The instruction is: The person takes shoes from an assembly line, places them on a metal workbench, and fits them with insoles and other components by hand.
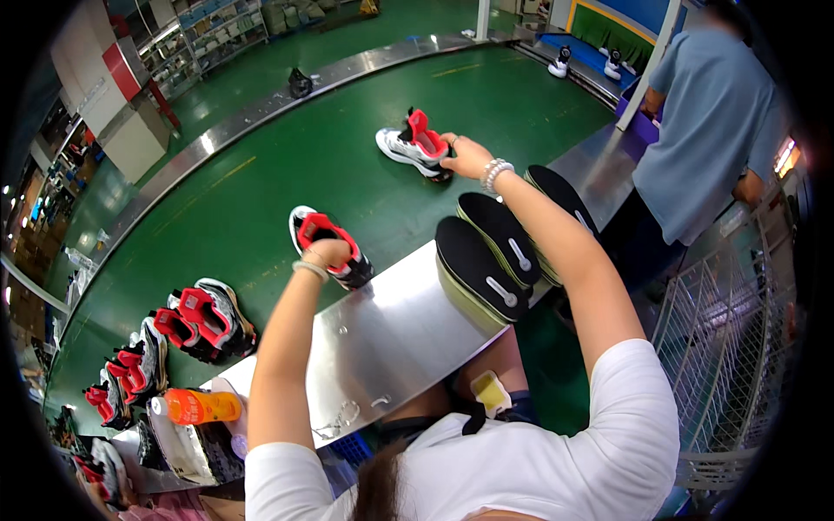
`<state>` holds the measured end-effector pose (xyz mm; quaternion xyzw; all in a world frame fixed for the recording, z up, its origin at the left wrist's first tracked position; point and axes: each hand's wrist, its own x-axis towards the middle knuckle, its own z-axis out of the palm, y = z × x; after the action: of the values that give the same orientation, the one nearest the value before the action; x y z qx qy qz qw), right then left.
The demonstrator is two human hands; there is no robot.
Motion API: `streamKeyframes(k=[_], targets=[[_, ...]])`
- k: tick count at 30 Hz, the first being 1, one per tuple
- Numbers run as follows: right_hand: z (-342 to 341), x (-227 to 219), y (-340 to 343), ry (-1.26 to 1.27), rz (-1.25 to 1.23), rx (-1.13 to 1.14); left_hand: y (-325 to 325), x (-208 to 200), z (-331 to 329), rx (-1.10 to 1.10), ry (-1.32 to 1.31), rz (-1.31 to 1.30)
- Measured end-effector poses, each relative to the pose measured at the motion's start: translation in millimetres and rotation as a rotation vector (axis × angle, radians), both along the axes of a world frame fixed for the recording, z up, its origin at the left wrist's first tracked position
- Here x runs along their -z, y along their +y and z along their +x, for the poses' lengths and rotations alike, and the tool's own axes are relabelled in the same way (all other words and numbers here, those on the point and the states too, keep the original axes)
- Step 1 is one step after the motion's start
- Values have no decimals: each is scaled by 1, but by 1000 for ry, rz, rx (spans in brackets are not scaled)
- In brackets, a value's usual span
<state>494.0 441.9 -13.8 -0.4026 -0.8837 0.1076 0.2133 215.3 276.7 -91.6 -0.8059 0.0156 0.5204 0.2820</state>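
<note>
My left hand (327, 253) is curled over the collar of a black and white sneaker (358, 271) with a red lining, by the near edge of the green belt. Its fingertips are hidden at the shoe's opening. Farther off to the right, my right hand (469, 158) grips the heel end of a second sneaker (403, 153), white and grey with the same red lining. Under my right forearm, stacks of black insoles (473, 260) with pale green undersides lie on the metal ledge (382, 339).
More red-lined sneakers (208, 317) line the belt (261, 191) at left. An orange-labelled bottle (201, 406) lies on a box near the ledge. A person in a blue shirt (708, 130) stands at right, by a wire rack (721, 339). Two shoes (560, 62) sit at the far machine.
</note>
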Motion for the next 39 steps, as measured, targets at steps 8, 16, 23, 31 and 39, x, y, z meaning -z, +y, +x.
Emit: streamKeyframes(k=[8, 16, 23, 31, 39], targets=[[-72, 24, 13, -353, 15, 94, -21, 22, -6, -1173, -962, -6], [-61, -7, -138, -184, -264, -267, -44, -63, 20, -1595, -992, 403], [64, -17, -156, 75, 42, 129, -71, -34, 29, -1268, -1493, 1128], [98, 28, -161, -59, 89, 240, -55, -26, 3, -1448, -1460, 1062], [95, 44, -160, 18, 177, 245, -49, -39, -19, -1234, -1661, 1114]])
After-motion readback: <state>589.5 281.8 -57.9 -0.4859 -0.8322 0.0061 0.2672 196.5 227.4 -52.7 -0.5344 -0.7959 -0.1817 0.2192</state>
